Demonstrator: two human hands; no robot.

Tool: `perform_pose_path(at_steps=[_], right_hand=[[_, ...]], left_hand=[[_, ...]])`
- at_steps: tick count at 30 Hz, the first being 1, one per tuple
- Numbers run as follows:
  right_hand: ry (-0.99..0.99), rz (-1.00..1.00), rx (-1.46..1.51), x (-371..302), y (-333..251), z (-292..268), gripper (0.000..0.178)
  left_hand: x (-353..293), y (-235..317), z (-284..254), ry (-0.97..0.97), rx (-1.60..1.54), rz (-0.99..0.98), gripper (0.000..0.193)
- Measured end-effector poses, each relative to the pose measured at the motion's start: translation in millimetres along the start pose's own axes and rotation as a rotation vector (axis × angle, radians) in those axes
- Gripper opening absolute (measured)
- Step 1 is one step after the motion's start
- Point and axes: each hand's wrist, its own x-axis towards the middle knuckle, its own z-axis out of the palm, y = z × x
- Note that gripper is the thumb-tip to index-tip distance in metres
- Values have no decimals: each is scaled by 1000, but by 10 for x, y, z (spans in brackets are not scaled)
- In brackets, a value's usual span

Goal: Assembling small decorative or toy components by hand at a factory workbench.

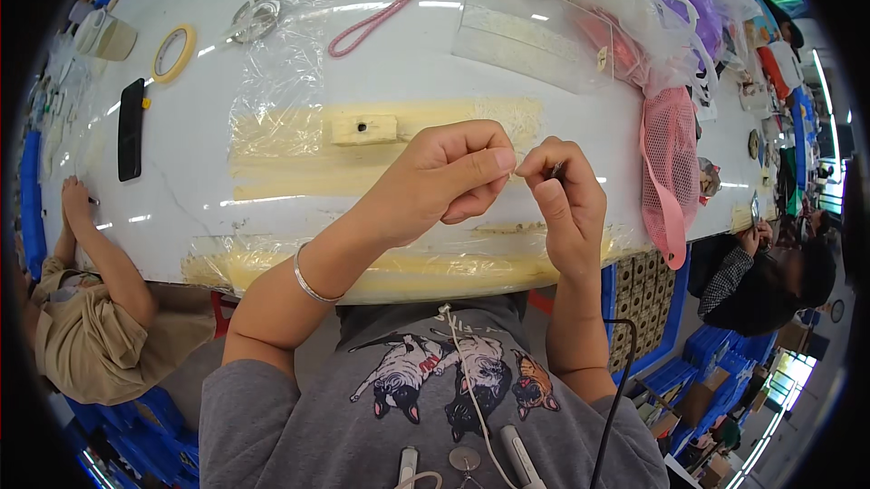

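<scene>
At the centre of the frame we hold our two hands close together above the white table [381, 63]. Our left hand [449, 176] is curled, thumb and forefinger pinched on something too small to make out. Our right hand [566, 194] pinches a thin dark pin-like piece [556, 169], its long axis roughly upright, pointing toward the top of the frame. We count one tape roll [173, 52] and one black phone [131, 129] at upper left, and one pink cord [372, 25] at the top.
</scene>
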Motion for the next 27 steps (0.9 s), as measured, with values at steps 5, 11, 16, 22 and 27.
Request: perform_pose_path(at_steps=[5,11,16,22,27], right_hand=[[-155,-59,-401,70,-171,5,21],[-196,-46,-515,98,-168,-11,30],[-209,-2,-497,92,-176,-24,30],[-221,33,-456,82,-143,-41,32],[-224,32,-446,92,-146,-35,32]], left_hand=[[-20,19,-2,-2,73,52,23],[-20,55,6,-50,97,12,27],[-33,57,18,-52,95,-9,27],[-28,30,-2,-77,138,24,26],[-20,37,4,-76,137,21,25]])
